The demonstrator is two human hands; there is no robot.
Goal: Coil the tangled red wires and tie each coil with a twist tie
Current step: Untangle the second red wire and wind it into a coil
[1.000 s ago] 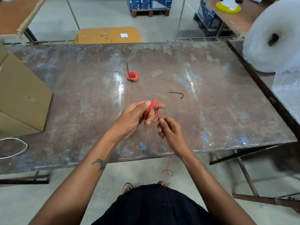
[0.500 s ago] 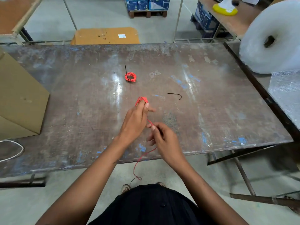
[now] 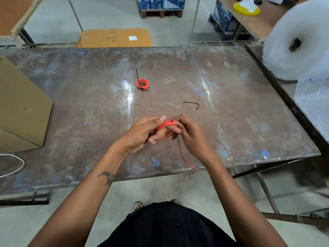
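Note:
Red wire (image 3: pixel 164 128) is wound in several loops around the fingers of my left hand (image 3: pixel 142 134), which holds the coil over the near middle of the metal table (image 3: pixel 231 113). My right hand (image 3: pixel 191 132) pinches the wire at the coil's right side. A loose tail of the red wire (image 3: pixel 185 160) hangs from the coil down past the table's front edge. A finished red coil (image 3: pixel 142 83) with a black tie around it lies farther back on the table. A loose black twist tie (image 3: pixel 192 103) lies to the right of centre.
A cardboard box (image 3: pixel 19 111) stands on the table's left part, with a white cord loop (image 3: pixel 12 164) in front of it. A big roll of bubble wrap (image 3: pixel 299 41) sits on the neighbouring table at the right. Flat cardboard (image 3: pixel 114 38) lies beyond the far edge.
My right hand has come up from near the table's front edge to the coil on my left hand. The hanging tail has swung to the right and looks shorter.

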